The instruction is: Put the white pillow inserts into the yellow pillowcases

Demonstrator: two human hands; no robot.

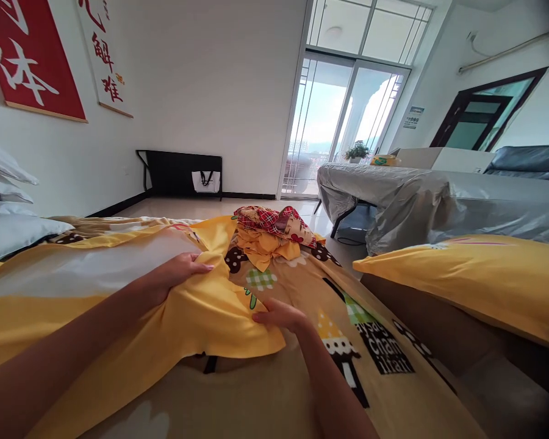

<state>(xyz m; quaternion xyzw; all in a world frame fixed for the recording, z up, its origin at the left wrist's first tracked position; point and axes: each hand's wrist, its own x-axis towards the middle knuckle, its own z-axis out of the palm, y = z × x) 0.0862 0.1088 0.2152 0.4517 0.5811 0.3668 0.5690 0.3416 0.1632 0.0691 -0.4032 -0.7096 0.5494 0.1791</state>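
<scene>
A yellow pillowcase [210,317] with a green printed figure lies over the patterned bedspread in front of me. My left hand [183,272] is closed on a gathered fold near its middle. Nearer the right end, my right hand [281,314] grips the cloth by its edge, fingers partly hidden. A broad white area [100,268] shows between yellow bands on the left; I cannot tell whether it is print or a pillow. Just beyond the hands sit a crumpled yellow cloth [268,247] and a folded red patterned cloth [274,221].
A stuffed yellow pillow [476,268] rests on a brown box [407,305] to the right. White pillows [13,228] are stacked at the left. Behind stand a plastic-covered table [393,189] with a potted plant [357,150], a black board [178,171] and a white bag [205,182].
</scene>
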